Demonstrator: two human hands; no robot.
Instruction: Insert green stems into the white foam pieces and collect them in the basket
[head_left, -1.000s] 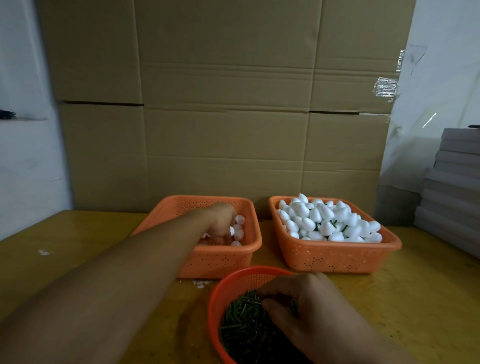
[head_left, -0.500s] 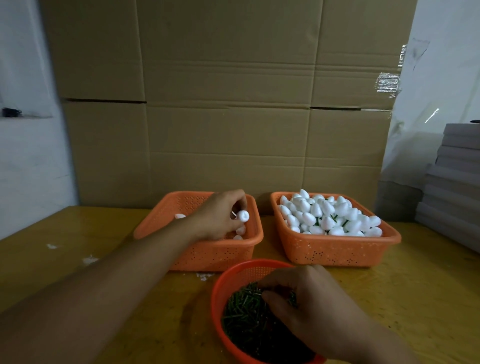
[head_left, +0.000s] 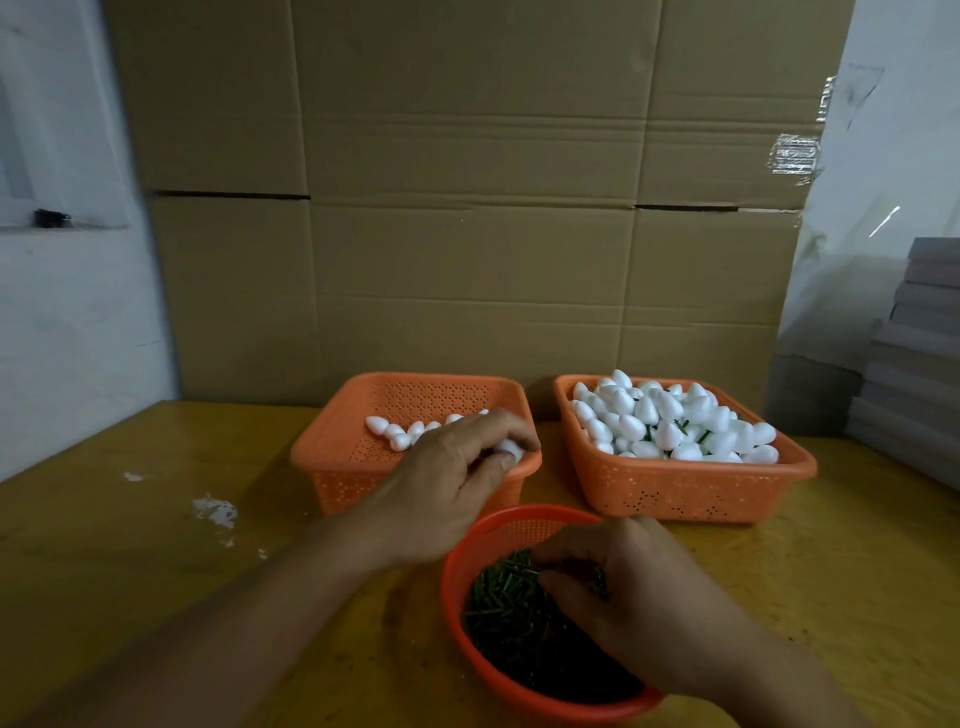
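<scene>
Moved: my left hand (head_left: 441, 483) has drawn back from deep inside the left basket (head_left: 332, 452) to its near rim, bringing one white foam piece (head_left: 508, 449) along.
Left fingers: thumb and fingertips clamped on that piece.
Right hand (head_left: 639, 597): fingers curled down into the green stems (head_left: 504, 608) in the round basket (head_left: 457, 561); I cannot tell whether a stem is pinched.
Beyond the fingertips: loose foam pieces (head_left: 395, 434) in the left basket; finished pieces (head_left: 670, 421) heaped in the right basket (head_left: 675, 491).
Risk: I judge a hard pinch could dent the foam, and an off-centre push could bend the stem or burst it out the side.
</scene>
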